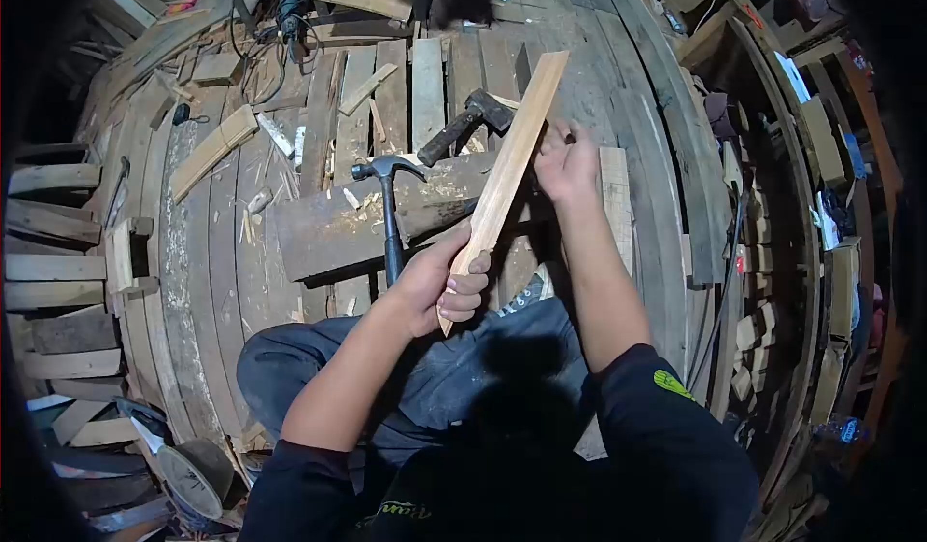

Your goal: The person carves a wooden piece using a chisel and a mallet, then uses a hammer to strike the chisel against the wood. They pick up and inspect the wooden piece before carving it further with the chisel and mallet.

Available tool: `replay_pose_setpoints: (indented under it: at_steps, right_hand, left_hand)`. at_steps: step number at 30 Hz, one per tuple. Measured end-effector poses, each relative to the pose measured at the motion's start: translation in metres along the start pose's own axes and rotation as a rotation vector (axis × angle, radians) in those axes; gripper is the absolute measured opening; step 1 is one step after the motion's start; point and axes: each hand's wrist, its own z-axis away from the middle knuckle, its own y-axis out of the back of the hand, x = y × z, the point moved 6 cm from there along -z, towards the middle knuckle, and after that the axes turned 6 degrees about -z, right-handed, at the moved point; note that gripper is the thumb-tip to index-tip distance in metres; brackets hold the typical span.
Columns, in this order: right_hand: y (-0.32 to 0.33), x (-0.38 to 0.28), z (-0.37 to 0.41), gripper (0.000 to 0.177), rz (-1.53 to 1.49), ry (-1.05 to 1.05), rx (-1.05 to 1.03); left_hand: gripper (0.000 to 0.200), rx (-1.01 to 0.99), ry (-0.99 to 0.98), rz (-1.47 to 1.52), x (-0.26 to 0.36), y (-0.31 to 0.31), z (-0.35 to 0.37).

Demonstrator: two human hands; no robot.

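Observation:
My left hand [436,286] is wrapped round the lower end of a long, flat wooden strip [516,160], which slants up and away to the right. Beside the strip's upper half is my right hand [568,165], palm up with its fingers apart; some fingertips are partly hidden by the wood. A claw hammer [390,209] leans on a thick wooden block [323,228] in front of my legs, its handle toward me. Just beyond it lies a heavy club hammer [463,128], its head close to the strip.
Wood chips and offcuts litter the plank floor [198,281]. A short board [214,153] lies at the left. Stacked timber pieces [58,267] line the far left. On the right stands a long wooden frame [772,107] with many small blocks. A corded power tool [293,18] sits at the back.

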Motion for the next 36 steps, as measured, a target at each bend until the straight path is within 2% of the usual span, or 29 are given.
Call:
replay_pose_setpoints:
  at_steps: [2, 4, 7, 9, 10, 11, 13, 14, 15, 17, 18, 19, 21, 22, 24, 25, 27, 33, 36]
  right_hand:
    - [-0.002, 0.006, 0.005, 0.047, -0.072, -0.075, 0.021]
    - [-0.024, 0.018, 0.017, 0.046, -0.027, -0.252, -0.225]
    - [-0.044, 0.017, 0.032, 0.050, 0.099, -0.161, -0.401]
    - [-0.054, 0.010, 0.045, 0.052, 0.265, -0.050, -0.424]
    - [-0.057, 0.009, 0.048, 0.046, 0.272, -0.020, -0.447]
    - [-0.054, 0.010, 0.046, 0.046, 0.271, -0.024, -0.443]
    - [-0.058, -0.002, 0.045, 0.038, 0.434, 0.223, -0.448]
    - [-0.057, -0.005, 0.047, 0.029, 0.426, 0.275, -0.446]
    - [-0.057, -0.006, 0.047, 0.029, 0.427, 0.273, -0.443]
    - [-0.055, -0.013, 0.046, 0.025, 0.425, 0.338, -0.414]
    - [-0.054, -0.015, 0.044, 0.024, 0.390, 0.316, -0.407]
    - [-0.053, -0.015, 0.044, 0.024, 0.391, 0.314, -0.405]
    - [-0.053, -0.024, 0.045, 0.022, 0.320, 0.419, -0.381]
    - [-0.051, -0.026, 0.041, 0.026, 0.320, 0.433, -0.378]
    - [-0.051, -0.027, 0.036, 0.029, 0.322, 0.444, -0.404]
    - [-0.051, -0.027, 0.035, 0.031, 0.321, 0.456, -0.430]
    - [-0.053, -0.026, 0.037, 0.033, 0.377, 0.433, -0.443]
    - [-0.061, -0.032, 0.047, 0.034, 0.295, 0.480, -0.486]
    - [-0.059, -0.030, 0.044, 0.034, 0.231, 0.410, -0.462]
  left_hand:
    - [0.051, 0.049, 0.014, -0.024, -0.002, 0.003, -0.001]
    - [0.051, 0.060, 0.012, -0.021, -0.004, 0.004, -0.002]
    - [0.051, 0.073, 0.026, 0.000, -0.006, 0.007, -0.005]
    - [0.052, 0.094, 0.023, -0.034, -0.006, 0.006, -0.005]
    - [0.054, 0.003, 0.017, 0.004, -0.006, 0.004, -0.005]
    - [0.054, 0.005, 0.020, 0.008, -0.009, 0.002, -0.005]
    - [0.057, 0.216, -0.071, -0.116, -0.005, 0.000, -0.001]
    - [0.055, 0.184, -0.126, -0.203, -0.002, 0.006, -0.003]
    - [0.055, 0.185, -0.124, -0.201, -0.002, 0.004, -0.005]
    - [0.046, 0.429, -0.237, -0.341, 0.008, 0.008, -0.003]
    - [0.033, 0.452, -0.316, -0.514, 0.014, 0.011, -0.002]
    - [0.031, 0.501, -0.394, -0.652, 0.019, 0.009, 0.002]
    - [0.034, 0.577, -0.627, -0.975, 0.029, 0.010, 0.006]
    - [0.034, 0.579, -0.626, -0.972, 0.027, 0.013, 0.005]
    - [0.033, 0.716, -0.880, -1.057, 0.035, 0.009, 0.015]
    - [0.033, 0.720, -0.878, -1.056, 0.037, 0.010, 0.016]
    - [0.033, 0.828, -0.932, -1.415, 0.043, 0.002, 0.024]
    - [0.029, 0.851, -0.887, -1.312, 0.044, 0.005, 0.027]
    - [0.031, 0.892, -0.946, -1.298, 0.047, -0.001, 0.031]
